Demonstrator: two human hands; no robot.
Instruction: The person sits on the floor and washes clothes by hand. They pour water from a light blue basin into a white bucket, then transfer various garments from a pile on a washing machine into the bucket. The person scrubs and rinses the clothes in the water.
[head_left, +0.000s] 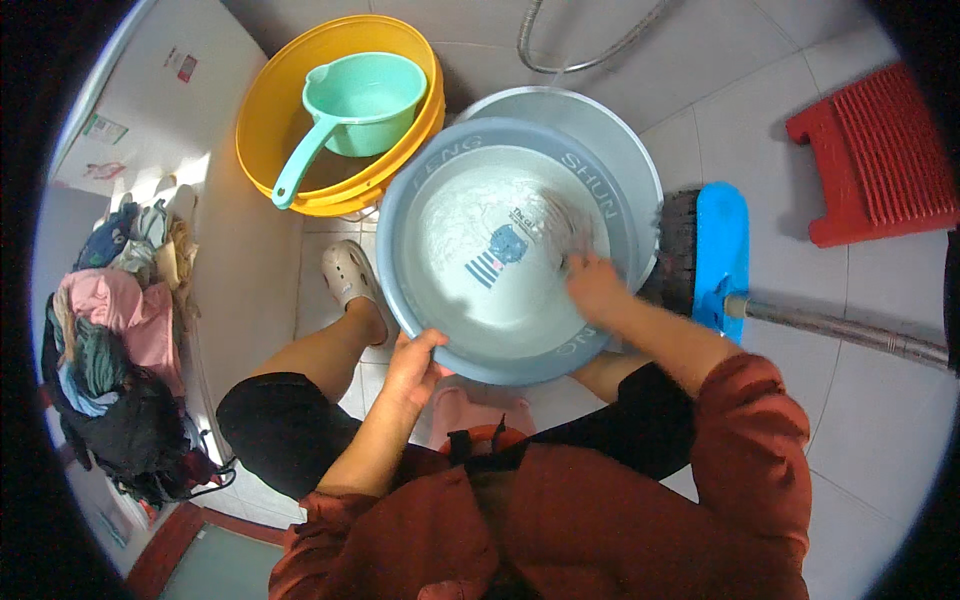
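Note:
A round blue-grey plastic basin (395, 259) is in front of me, tilted over a larger pale basin (634, 154). Rippling water covers its white bottom, which bears a printed cat picture (508, 244). My left hand (414, 367) grips the near left rim, thumb on top. Inside the basin at the right, my right hand (596, 289) is blurred by motion, its fingers at the water. Whether those fingers hold anything cannot be made out.
A yellow bucket (259, 142) holding a mint-green dipper (367, 124) stands at the far left. Above hangs a metal shower hose (577, 67). To the right are a blue broom (721, 247) and a red plastic stool (862, 161). Clothes (112, 337) are heaped on a white appliance (240, 225).

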